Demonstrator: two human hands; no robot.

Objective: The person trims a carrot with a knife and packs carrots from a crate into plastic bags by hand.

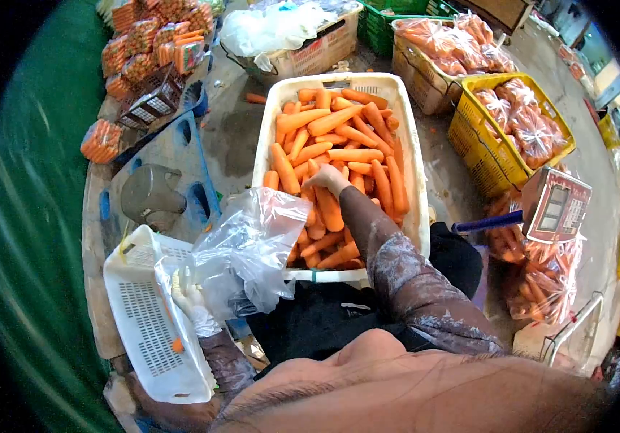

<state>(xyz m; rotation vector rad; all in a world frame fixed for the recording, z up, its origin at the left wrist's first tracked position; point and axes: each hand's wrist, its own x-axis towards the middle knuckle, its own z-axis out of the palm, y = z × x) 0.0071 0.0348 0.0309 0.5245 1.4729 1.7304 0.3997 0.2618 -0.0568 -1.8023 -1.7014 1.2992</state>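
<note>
A white crate (417,180) full of loose orange carrots (353,155) stands right before me. My right hand (329,177), bare below a brown patterned sleeve, reaches into the pile with its fingers curled over the upper end of a carrot (329,208). On the left, my left hand (196,307) wears a white glove and grips a clear plastic bag (241,249). The bag spreads towards the crate's near left corner and overlaps it. Part of the left fingers is hidden by the bag.
A tilted white basket (154,325) is beside my left arm. A stool (152,195) rests on a blue pallet (191,155). Bagged carrots (534,137) fill a yellow crate (479,155) at right, near a scale (557,206). More bags (154,47) are stacked back left.
</note>
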